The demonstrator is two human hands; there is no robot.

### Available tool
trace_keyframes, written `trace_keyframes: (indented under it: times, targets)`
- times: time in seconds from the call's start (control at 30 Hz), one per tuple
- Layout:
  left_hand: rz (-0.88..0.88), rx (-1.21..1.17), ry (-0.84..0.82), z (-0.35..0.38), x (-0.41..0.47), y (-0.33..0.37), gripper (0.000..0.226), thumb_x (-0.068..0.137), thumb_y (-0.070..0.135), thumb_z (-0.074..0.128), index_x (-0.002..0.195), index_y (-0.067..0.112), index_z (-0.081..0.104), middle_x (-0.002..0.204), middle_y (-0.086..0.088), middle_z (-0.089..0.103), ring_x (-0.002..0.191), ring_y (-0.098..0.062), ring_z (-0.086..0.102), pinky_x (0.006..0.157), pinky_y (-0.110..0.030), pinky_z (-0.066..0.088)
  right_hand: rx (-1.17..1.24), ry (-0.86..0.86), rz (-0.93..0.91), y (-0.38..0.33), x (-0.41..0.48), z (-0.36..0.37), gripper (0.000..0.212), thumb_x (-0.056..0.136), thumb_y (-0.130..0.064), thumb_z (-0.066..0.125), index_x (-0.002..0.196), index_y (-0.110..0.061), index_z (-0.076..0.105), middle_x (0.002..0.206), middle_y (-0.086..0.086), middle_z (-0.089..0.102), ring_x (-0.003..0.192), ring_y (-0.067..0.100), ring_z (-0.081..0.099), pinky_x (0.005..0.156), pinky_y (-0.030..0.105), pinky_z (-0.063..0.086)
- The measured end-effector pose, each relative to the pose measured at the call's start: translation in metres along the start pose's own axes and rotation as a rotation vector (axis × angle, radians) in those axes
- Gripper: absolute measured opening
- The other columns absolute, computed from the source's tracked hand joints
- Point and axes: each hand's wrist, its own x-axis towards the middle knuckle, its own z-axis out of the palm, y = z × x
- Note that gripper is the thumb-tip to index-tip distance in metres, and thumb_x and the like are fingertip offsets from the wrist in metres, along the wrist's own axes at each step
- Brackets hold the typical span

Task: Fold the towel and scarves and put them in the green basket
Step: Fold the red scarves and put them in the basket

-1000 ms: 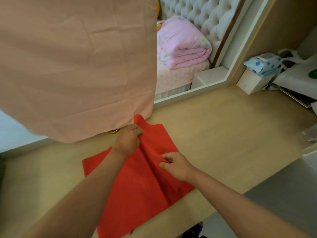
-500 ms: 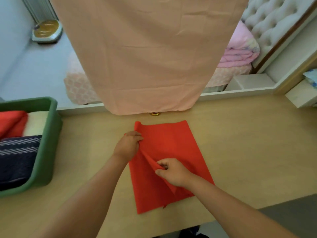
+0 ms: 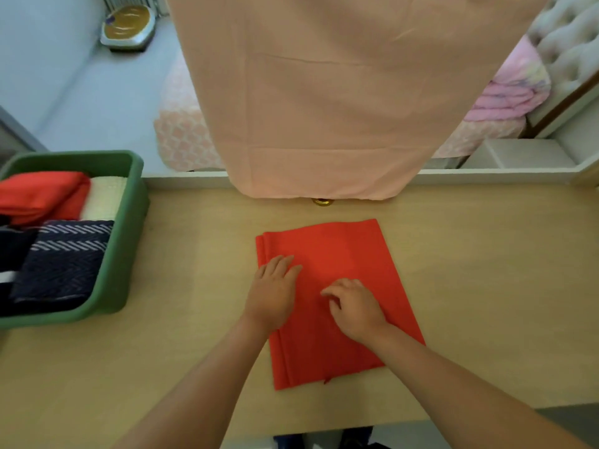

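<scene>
The red scarf (image 3: 356, 251), folded into a rectangle, is lying flat on the table (image 3: 486, 286). The left hand (image 3: 274, 293) is pressing near its nine-o'clock edge, fingers (image 3: 282, 264) straight and released. The right hand (image 3: 356, 309) is resting at the scarf's middle, its fingers (image 3: 337, 286) bent with their tips on the cloth; whether they are pinching it cannot be told. The green basket (image 3: 126, 247) is standing at nine o'clock of the scarf, well apart, holding folded cloths (image 3: 61, 267).

**Open wood on both sides of the scarf**

Bare table (image 3: 201, 286) runs from the red scarf (image 3: 340, 254) to the green basket (image 3: 129, 241) at the left edge, whose wall rises in that path. The right side lies open. A pink cloth (image 3: 324, 108) hangs low over the back edge.
</scene>
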Motion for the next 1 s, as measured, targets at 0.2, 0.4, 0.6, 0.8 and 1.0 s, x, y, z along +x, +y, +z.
trace_keyframes:
  times: [0.2,0.4,0.6,0.8,1.0]
  targets:
    - [-0.026,0.151,-0.166,0.048,-0.031,0.005,0.072,0.086,0.066,0.031,0.148,0.032,0.039,0.157,-0.005,0.034,0.143,-0.03,0.034,0.112,-0.053,0.033,-0.303,-0.115,-0.057,0.047,-0.015,0.008,0.068,0.093,-0.055,0.032,0.157,-0.036,0.017,0.166,0.007,0.007,0.153,0.026,0.008,0.119,0.051,0.019]
    - [-0.062,0.212,-0.095,0.047,-0.046,-0.009,0.071,0.086,0.068,0.036,0.149,0.035,0.038,0.155,-0.006,0.037,0.141,-0.029,0.037,0.111,-0.054,0.023,-0.391,-0.093,-0.075,0.082,-0.021,0.016,0.073,0.09,-0.06,0.034,0.155,-0.03,0.025,0.16,0.016,0.027,0.147,0.033,0.028,0.115,0.053,0.018]
    - [-0.089,0.254,-0.015,0.029,-0.034,0.016,0.055,0.084,0.061,0.042,0.128,0.032,0.059,0.114,-0.01,0.06,0.098,-0.031,0.053,0.09,-0.045,0.041,-0.408,-0.08,0.008,0.057,0.003,-0.008,0.07,0.073,-0.035,0.045,0.141,-0.017,0.054,0.157,0.022,0.032,0.146,0.039,0.028,0.115,0.063,0.021]
    - [-0.072,0.23,-0.021,0.018,-0.03,0.042,0.045,0.082,0.054,0.034,0.093,0.027,0.069,0.105,-0.005,0.064,0.098,-0.027,0.058,0.083,-0.043,0.047,-0.326,-0.135,-0.094,0.049,-0.017,-0.003,0.062,0.087,-0.041,0.04,0.148,-0.029,0.043,0.161,0.011,0.027,0.146,0.03,0.03,0.111,0.054,0.032]
    - [-0.143,0.125,-0.116,0.03,-0.042,0.044,0.056,0.089,0.059,0.034,0.12,0.019,0.057,0.149,-0.003,0.043,0.136,-0.029,0.039,0.103,-0.053,0.039,-0.265,-0.204,-0.003,0.076,-0.027,-0.007,0.065,0.098,-0.052,0.036,0.155,-0.045,0.004,0.167,0.003,0.0,0.153,0.023,0.003,0.116,0.053,0.02]
